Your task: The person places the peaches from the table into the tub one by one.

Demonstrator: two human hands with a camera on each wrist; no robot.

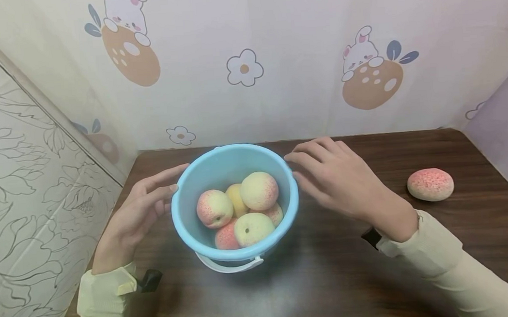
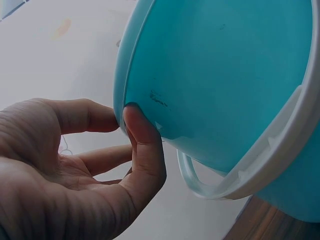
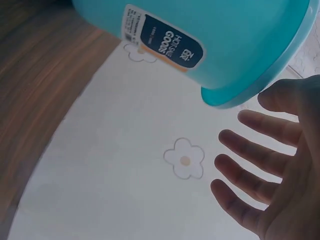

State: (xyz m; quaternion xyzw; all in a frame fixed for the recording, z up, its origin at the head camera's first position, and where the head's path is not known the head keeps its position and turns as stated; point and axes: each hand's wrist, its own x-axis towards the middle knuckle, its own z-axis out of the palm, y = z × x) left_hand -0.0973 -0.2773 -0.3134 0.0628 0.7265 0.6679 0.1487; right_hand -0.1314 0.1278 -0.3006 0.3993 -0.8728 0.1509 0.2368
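Observation:
A light blue bucket (image 1: 238, 254) stands on the wooden table with several peaches (image 1: 259, 190) inside, yellowish with pink blush. At the bucket's left side my left hand (image 1: 137, 211) pinches the rim between thumb and fingertip. The left wrist view shows that grip, with a fingertip (image 2: 140, 122) bent against the wall under the rim. My right hand (image 1: 335, 177) is at the opposite side, its fingers spread and relaxed. In the right wrist view its thumb (image 3: 280, 95) is right at the rim. The white handle (image 1: 232, 266) hangs down at the front.
One more pink peach (image 1: 430, 185) lies on the brown table (image 1: 482, 241) to the right. Behind the table is a pale covering with rabbit and flower prints (image 1: 245, 68). A panel with line-drawn flowers (image 1: 20, 192) borders the left side.

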